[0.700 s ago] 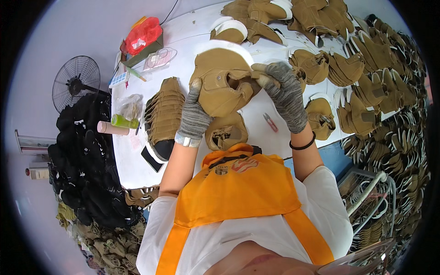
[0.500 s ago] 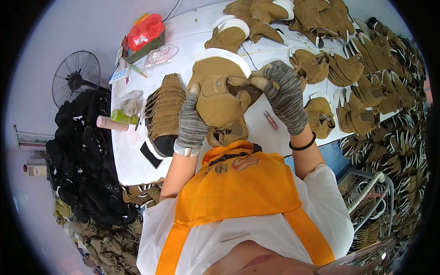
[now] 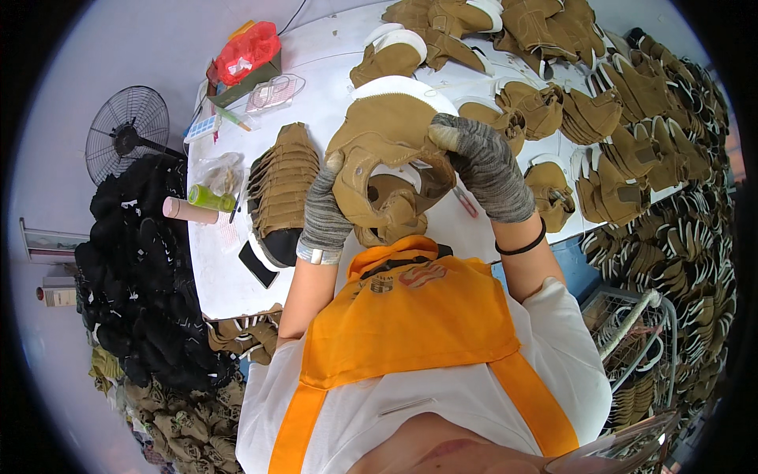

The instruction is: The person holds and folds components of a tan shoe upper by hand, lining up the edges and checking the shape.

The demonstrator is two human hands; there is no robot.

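Brown upper (image 3: 383,125) appears light, pliable; grip at left and right edges, where left hand (image 3: 325,207) and right hand (image 3: 491,167) have fingers clamped.

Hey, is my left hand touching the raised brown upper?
Touching. In the head view, the left hand grips the brown upper with its thumb across the left edge.

Brown shoe upper (image 3: 387,126); white-edged; opening spread wide
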